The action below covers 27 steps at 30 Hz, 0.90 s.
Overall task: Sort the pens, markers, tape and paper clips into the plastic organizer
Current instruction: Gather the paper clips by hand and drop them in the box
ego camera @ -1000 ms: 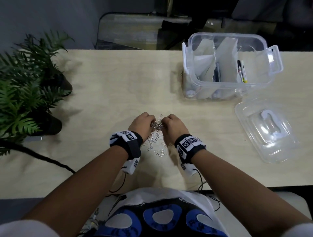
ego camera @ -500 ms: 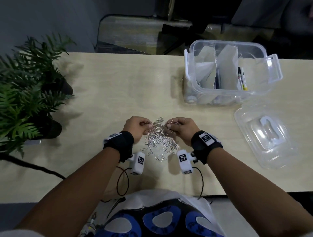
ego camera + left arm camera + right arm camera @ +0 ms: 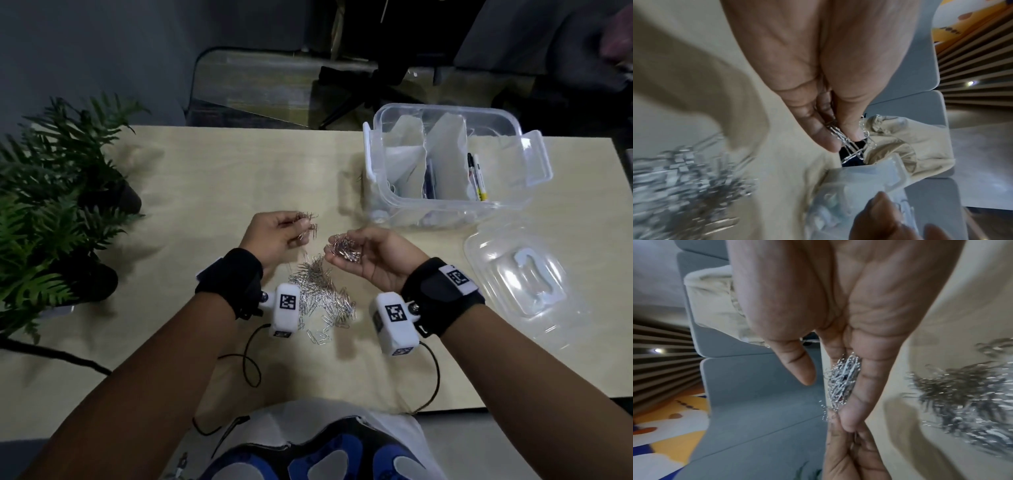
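Both my hands hold paper clips above the pile on the bench.

My left hand (image 3: 278,236) pinches a few clips (image 3: 306,224) between thumb and fingers (image 3: 823,138). My right hand (image 3: 371,255) is palm up, its fingers loosely cupped around a small heap of clips (image 3: 346,248). The loose pile of paper clips (image 3: 320,296) lies near the bench's front edge, between my wrists. The clear plastic organizer (image 3: 448,164) stands at the far right corner with pens (image 3: 476,176) inside; its lid (image 3: 524,274) lies by the right edge.
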Available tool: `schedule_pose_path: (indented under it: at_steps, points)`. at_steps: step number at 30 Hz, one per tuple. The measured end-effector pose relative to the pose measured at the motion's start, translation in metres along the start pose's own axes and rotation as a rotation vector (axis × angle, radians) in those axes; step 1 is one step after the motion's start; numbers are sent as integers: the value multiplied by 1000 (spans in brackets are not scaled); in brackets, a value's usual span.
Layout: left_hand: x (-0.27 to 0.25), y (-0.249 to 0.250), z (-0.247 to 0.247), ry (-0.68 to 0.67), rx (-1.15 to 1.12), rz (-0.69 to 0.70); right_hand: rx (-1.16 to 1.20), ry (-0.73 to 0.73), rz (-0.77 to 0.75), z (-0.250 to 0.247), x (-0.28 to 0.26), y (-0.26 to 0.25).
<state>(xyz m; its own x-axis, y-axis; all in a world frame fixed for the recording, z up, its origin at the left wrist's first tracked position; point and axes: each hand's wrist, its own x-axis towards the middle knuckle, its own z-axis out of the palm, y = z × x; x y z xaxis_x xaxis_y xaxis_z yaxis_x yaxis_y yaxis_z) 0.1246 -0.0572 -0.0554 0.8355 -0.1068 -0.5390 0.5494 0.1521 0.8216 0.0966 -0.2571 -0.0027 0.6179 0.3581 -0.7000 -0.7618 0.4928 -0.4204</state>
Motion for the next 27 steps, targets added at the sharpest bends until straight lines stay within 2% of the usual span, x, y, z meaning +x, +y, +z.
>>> schedule_pose_path:
  at_steps: [3, 7, 10, 12, 16, 21, 27]
  points:
    - [7, 38, 19, -6, 0, 91, -19, -19, -31, 9, -15, -29]
    - [27, 93, 56, -39, 112, 229, -32, -43, -172, 11, -33, -88]
    - [49, 127, 87, -24, 261, 320, 9, 28, -270, 2, -31, -136]
    - [66, 143, 110, 15, 394, 369, -28, 128, -334, -3, -24, -160]
    - [91, 157, 150, 49, 729, 431, -88, 326, -417, -7, -5, -188]
    - [103, 155, 174, 114, 1125, 486, -233, 396, -345, -14, 18, -198]
    - [106, 152, 179, 107, 1227, 509, -305, 377, -337, -15, 21, -202]
